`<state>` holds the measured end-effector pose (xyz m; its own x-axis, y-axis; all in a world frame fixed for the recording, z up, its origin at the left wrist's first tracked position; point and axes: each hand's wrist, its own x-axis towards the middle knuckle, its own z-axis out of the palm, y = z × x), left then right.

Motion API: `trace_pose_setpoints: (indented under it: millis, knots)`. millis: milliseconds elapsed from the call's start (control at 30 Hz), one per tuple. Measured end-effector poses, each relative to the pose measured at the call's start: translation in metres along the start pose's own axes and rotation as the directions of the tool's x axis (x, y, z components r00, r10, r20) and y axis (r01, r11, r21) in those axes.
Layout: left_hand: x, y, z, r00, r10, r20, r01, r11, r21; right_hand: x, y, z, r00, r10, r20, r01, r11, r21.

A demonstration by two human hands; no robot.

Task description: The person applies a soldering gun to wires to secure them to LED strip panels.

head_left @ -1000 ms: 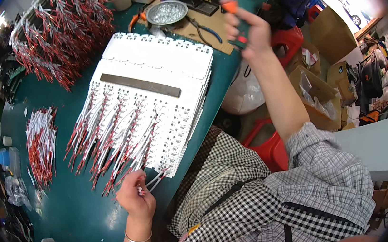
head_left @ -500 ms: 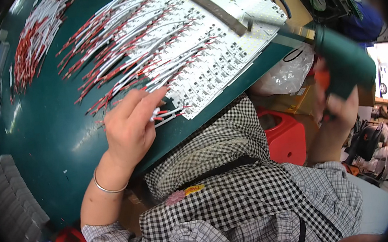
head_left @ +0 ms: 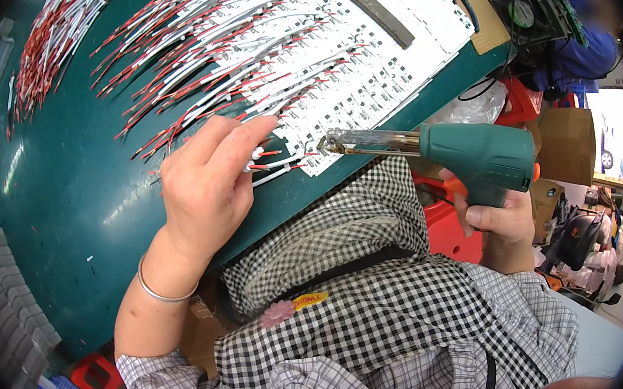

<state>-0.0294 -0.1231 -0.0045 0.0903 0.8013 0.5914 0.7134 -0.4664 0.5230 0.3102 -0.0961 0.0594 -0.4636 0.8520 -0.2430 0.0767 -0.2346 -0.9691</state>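
My left hand (head_left: 210,183) is closed around several short red-and-white wires (head_left: 269,162), whose ends stick out near the corner of a white circuit board panel (head_left: 383,82). In my right hand (head_left: 506,217) is a green soldering gun (head_left: 480,154), held by its pistol grip. Its metal tip is over the panel's near edge, close to the wire ends; whether it touches a pad I cannot tell. Rows of red-and-white wires (head_left: 189,62) fan out leftward from the panel. Small dark parts dot the board surface.
A dark flat bar (head_left: 367,4) lies across the panel. Loose wires (head_left: 57,50) are heaped on the green table (head_left: 50,193). A red stool (head_left: 450,234) stands below the table edge. At the right are a plastic bag (head_left: 478,105) and a person in blue (head_left: 584,60).
The soldering gun has swung in from the right, down and leftward, bringing its tip from near the bar to the near corner of the panel. My left hand stays almost in place.
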Motion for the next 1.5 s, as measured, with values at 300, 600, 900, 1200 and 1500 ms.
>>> trace_pose_setpoints:
  millis: [300, 600, 900, 1200, 1500]
  knots:
    - [0.0, -0.002, 0.0, 1.0, 0.01, 0.003, -0.01, 1.0, 0.011, -0.001, -0.004, 0.001, 1.0, 0.009, -0.003, -0.009, 0.998, -0.065]
    - [0.0, 0.002, -0.003, 0.999, -0.019, 0.049, 0.018, 1.0, 0.017, -0.001, -0.003, -0.006, 0.998, -0.008, 0.054, 0.016, 0.99, -0.141]
    - [0.0, 0.003, -0.001, 0.997, -0.032, 0.07, 0.032, 0.999, -0.003, 0.002, -0.012, 0.005, 0.999, -0.036, 0.032, 0.036, 0.999, -0.001]
    - [0.0, 0.013, 0.003, 0.983, 0.033, 0.18, -0.034, 0.999, 0.003, -0.007, 0.004, -0.004, 0.985, -0.165, -0.055, 0.171, 0.975, 0.143]
    - [0.008, 0.026, 0.008, 0.947, 0.206, 0.246, -0.228, 0.971, 0.066, -0.015, 0.022, -0.002, 0.984, -0.172, -0.051, 0.18, 0.954, 0.24]
